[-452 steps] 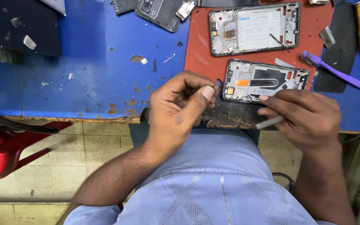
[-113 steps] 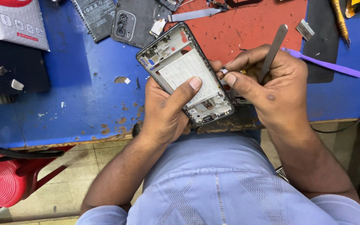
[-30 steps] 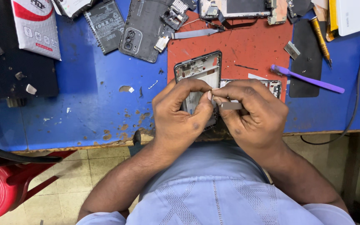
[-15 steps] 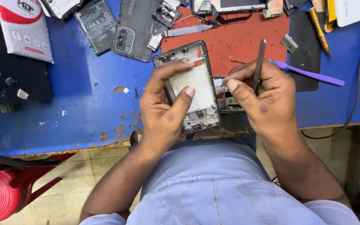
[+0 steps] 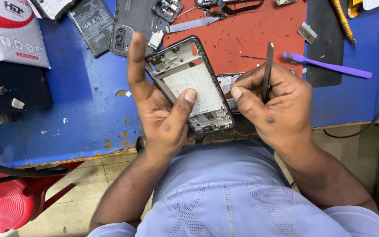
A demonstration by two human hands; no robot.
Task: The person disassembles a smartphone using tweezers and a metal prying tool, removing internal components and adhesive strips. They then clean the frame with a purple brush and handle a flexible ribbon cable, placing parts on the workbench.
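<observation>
The left hand (image 5: 159, 109) holds a phone frame (image 5: 190, 84) tilted above the near edge of the bench (image 5: 66, 109). Its fingers are clamped on the frame: the thumb presses on the pale panel inside it and the index finger stands straight up along the frame's left side. The frame is open, showing its inner face, with the top end pointing away from the person and to the left.

The right hand (image 5: 273, 105) is closed around metal tweezers (image 5: 267, 72), which stick up out of the fist, tip end hidden. Its thumb touches the frame's right edge. Just behind that thumb, a second phone part (image 5: 227, 81) lies on the red mat (image 5: 251, 35), mostly hidden by the frame and the hand.

On the mat's far side lie a grey flex strip (image 5: 189, 24) and a small circuit board (image 5: 167, 8). To the left of the mat, on the blue bench top, sit a dark back cover (image 5: 132, 22) and a battery (image 5: 91, 26); a white and red packet (image 5: 14, 33) lies further left. To the right, a purple pry tool (image 5: 327, 66) rests across a black pad (image 5: 325, 44). A red stool (image 5: 5, 204) stands under the bench on the left.
</observation>
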